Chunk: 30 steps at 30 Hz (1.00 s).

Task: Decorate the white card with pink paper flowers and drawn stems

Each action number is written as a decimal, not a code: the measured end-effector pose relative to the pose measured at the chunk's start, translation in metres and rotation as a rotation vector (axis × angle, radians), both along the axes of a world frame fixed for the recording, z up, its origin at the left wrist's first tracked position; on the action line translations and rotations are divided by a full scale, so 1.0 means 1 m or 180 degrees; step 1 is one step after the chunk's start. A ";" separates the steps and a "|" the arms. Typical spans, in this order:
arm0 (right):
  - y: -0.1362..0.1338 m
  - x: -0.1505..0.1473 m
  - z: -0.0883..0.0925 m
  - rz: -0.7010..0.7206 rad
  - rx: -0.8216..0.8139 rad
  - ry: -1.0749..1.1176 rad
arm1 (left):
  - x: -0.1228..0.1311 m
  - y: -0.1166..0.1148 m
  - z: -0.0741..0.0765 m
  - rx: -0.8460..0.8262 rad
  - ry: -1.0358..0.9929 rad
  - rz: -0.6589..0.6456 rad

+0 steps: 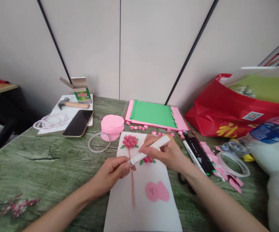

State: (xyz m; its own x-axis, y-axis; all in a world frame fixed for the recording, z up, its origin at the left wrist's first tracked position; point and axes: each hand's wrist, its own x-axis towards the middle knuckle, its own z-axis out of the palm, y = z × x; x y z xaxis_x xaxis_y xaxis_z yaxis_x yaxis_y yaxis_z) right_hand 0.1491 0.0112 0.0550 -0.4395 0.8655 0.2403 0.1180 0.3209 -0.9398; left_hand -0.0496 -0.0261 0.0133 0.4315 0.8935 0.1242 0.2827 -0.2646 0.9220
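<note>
A white marker (151, 149) with an orange-tinted upper end slants between my two hands. My right hand (167, 151) grips its barrel from above. At the lower end, the fingertips of my left hand (116, 170) are pinched around the marker's tip; whether a cap is there I cannot tell. Below lies a white sheet of paper (120, 209) with a brown drawn stem (133, 190). A cluster of pink paper roses (130, 140) with green leaves tops the stem. Another rose cluster (148, 159) is partly hidden under my right hand. Two overlapping pink paper pieces (156, 191) rest on the sheet.
Pink paper circles (112, 124) and a tape roll (99, 142) lie left of the sheet, near a phone (78, 123) and hammer (75, 104). Behind are green paper (152, 112) and small rosebuds (139, 128). Markers (197, 154), another tape roll (233, 164) and a red bag (212, 112) stand right.
</note>
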 end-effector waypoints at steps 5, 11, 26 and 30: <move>-0.010 -0.027 -0.010 -0.0920 0.0019 0.0172 | 0.004 -0.004 -0.014 0.1301 0.0389 0.0602; -0.008 -0.024 0.001 -0.0294 0.0519 -0.0369 | 0.006 -0.004 -0.023 0.1593 0.0559 0.0668; -0.079 0.052 -0.051 0.0812 0.2213 -0.2716 | 0.000 0.004 -0.019 0.1467 0.0474 0.1303; -0.079 0.074 -0.069 0.0404 0.2823 -0.2716 | 0.000 0.004 -0.020 0.1415 0.0406 0.1291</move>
